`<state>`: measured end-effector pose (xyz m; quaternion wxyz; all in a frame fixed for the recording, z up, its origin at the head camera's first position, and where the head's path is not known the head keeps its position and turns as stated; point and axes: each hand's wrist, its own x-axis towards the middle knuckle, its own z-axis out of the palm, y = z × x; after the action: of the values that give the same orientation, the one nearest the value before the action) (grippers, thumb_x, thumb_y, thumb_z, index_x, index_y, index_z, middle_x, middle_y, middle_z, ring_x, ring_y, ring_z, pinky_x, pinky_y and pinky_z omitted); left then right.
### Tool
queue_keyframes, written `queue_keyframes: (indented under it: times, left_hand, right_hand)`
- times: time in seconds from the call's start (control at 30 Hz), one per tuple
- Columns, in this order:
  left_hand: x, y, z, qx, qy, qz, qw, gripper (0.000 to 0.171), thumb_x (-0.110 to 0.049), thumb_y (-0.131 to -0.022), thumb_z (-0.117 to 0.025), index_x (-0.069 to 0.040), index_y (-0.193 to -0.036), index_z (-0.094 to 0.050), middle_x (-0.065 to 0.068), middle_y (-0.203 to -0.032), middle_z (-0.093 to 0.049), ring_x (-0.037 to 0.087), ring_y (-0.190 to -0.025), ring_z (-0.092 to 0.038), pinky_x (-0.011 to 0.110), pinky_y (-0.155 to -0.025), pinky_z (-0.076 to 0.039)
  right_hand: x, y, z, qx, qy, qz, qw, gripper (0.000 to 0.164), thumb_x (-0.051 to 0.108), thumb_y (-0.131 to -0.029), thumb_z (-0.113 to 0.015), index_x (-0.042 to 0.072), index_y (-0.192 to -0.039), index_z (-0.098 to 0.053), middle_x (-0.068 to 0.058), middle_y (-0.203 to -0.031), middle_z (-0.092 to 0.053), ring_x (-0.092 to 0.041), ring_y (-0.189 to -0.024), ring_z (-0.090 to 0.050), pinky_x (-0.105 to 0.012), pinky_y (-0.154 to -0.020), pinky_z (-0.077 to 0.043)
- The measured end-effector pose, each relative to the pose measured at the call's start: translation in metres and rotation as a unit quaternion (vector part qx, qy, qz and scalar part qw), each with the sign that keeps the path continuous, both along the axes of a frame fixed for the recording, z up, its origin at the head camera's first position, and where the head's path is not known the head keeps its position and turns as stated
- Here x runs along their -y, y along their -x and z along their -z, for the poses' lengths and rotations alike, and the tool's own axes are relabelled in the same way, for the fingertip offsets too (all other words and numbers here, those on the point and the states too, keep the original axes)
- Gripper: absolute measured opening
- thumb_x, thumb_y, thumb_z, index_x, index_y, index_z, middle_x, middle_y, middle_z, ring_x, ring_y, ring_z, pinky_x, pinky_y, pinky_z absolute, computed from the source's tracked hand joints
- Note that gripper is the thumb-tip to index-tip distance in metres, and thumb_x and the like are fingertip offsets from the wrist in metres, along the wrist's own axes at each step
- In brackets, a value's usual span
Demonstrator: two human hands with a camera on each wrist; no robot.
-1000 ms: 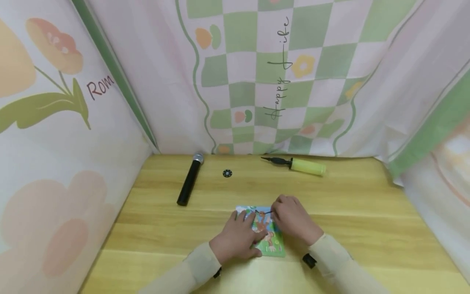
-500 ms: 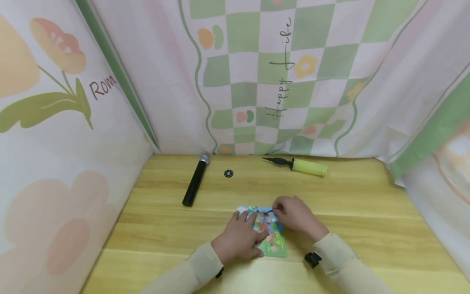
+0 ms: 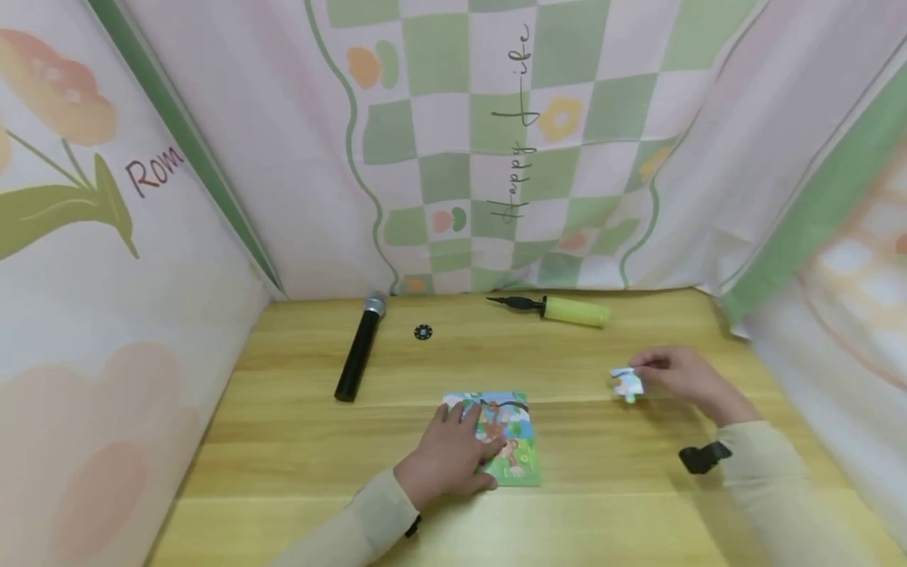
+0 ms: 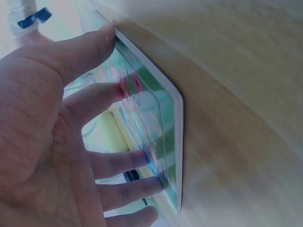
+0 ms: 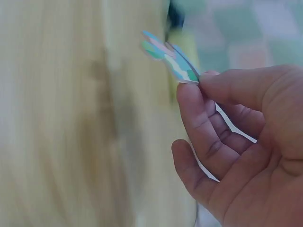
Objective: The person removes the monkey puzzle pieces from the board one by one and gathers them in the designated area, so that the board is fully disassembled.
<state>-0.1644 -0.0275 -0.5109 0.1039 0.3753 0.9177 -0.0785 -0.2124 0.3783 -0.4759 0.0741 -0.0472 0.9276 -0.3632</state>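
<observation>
Head view: the left hand is spread wide, fingers resting on a picture puzzle at lower centre of the frame. The right hand is over at centre right, pinching a loose puzzle piece by its edge, well apart from the puzzle. Further up the wooden table you've got a black mic left of centre, a small black disc near it, and a yellow-green pump lying near the checked curtain.

Left wrist view: same deal, fingers fanned out, tips on the printed face of the puzzle, which runs down mid-frame with its pale edge showing.

Right wrist view: thumb and finger have the piece, upper middle of the frame. Background's pretty blurry.
</observation>
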Motion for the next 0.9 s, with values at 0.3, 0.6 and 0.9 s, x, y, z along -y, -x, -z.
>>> queue_keyframes:
  times: [0.3,0.6,0.9]
  left_hand:
    - [0.004,0.001,-0.003,-0.012,-0.016,0.01,0.9998,0.068,-0.074,-0.093,-0.048,-0.047,-0.154,-0.037,0.017,-0.162,-0.029,0.042,-0.144,-0.03,0.061,-0.115,-0.026]
    - [0.002,0.0,-0.006,-0.015,-0.015,0.009,0.9997,0.068,-0.074,-0.092,-0.049,-0.047,-0.154,-0.039,0.017,-0.161,-0.03,0.042,-0.144,-0.031,0.06,-0.115,-0.027]
    - [0.007,-0.001,0.005,-0.008,-0.04,-0.003,0.9992,0.068,-0.074,-0.092,-0.049,-0.047,-0.154,-0.039,0.016,-0.162,-0.029,0.043,-0.145,-0.029,0.061,-0.115,-0.026]
  right_hand:
    - [-0.032,0.001,0.013,0.012,-0.041,0.002,0.999,0.026,0.018,-0.099,-0.066,-0.003,-0.114,-0.072,-0.012,-0.105,-0.071,-0.025,-0.095,-0.063,-0.037,-0.079,-0.051]
    - [-0.029,-0.003,0.023,0.01,-0.041,0.003,0.999,0.024,0.014,-0.096,-0.069,-0.003,-0.112,-0.072,-0.011,-0.103,-0.072,-0.022,-0.094,-0.063,-0.039,-0.083,-0.05]
    - [-0.008,-0.004,0.025,-0.052,-0.078,0.012,0.996,0.027,0.021,-0.101,-0.065,-0.004,-0.111,-0.07,-0.016,-0.101,-0.072,-0.036,-0.094,-0.067,-0.055,-0.083,-0.052]
